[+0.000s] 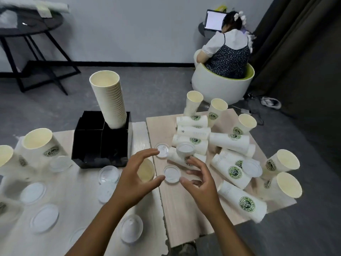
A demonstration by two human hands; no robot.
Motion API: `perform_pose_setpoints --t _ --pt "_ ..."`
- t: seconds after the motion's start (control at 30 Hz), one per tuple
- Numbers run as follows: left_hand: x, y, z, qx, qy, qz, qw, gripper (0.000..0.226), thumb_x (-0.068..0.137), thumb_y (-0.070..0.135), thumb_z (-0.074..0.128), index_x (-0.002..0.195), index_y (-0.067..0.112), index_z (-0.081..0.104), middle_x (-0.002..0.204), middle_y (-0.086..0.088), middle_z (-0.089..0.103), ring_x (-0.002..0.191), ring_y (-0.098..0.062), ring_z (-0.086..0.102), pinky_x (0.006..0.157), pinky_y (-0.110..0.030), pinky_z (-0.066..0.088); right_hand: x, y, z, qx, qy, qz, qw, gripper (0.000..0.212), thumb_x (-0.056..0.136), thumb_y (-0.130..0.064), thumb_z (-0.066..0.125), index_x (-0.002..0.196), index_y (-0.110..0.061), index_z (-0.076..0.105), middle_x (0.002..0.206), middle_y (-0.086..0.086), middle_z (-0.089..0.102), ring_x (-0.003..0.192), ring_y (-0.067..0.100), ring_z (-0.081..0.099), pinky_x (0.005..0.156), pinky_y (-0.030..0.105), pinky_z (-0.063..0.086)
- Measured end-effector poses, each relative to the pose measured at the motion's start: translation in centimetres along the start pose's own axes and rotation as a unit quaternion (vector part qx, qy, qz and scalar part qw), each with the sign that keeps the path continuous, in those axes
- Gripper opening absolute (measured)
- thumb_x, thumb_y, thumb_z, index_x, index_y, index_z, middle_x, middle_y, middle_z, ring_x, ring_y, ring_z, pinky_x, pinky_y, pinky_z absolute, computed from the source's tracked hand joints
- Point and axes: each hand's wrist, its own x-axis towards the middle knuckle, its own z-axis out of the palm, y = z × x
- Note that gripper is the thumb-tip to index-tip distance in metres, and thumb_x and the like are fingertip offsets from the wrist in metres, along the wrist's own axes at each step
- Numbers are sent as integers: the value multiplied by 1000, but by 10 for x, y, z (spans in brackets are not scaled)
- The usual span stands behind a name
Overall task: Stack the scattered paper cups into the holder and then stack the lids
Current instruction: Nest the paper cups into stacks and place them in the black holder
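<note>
— Cups (229, 143) were the step in hand, I'd judge: many lay loose, mostly from one to three o'clock, with a tall stack (108, 100) already in the black holder (100, 143) at eleven.

— And the hands?

— Left hand (133, 179) and right hand (200, 181) both hovered with fingers spread, gripping nothing. A lid (172, 174) lay between them; a cup (146, 169) stood behind the left. The next move probably called for grasping that one.
</note>
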Motion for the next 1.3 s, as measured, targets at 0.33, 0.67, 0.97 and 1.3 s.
perform_pose_setpoints --t 0.33,0.67,0.97,1.3 --pt "27 24 122 -34 -144 -8 989 69 77 27 91 136 39 58 140 25 57 133 -3 53 107 -26 46 -23 49 -118 17 86 60 994 69 80 -7 87 131 -42 58 132 -21 62 107 16 64 76 23 54" --pt "30 32 267 -49 -286 -4 957 72 71 23 95 134 32 62 135 20 63 128 -5 57 102 -13 42 -58 102 -219 26 155 106 982 68 67 -36 86 125 -56 59 133 -21 60 104 18 64 72 27 55" --pt "26 39 341 0 -295 7 956 73 61 42 90 129 40 62 130 23 62 124 -6 57 106 -33 45 -77 142 -272 6 115 125 985 71 69 -40 83 134 -43 57 137 -12 61 105 14 65 75 26 52" --pt "21 17 391 197 -368 96 904 87 59 47 94 137 39 55 142 14 59 134 -17 47 107 -39 33 -67 157 -297 3 47 127 991 70 68 -45 79 132 -51 53 134 -19 59 104 8 62 74 20 51"
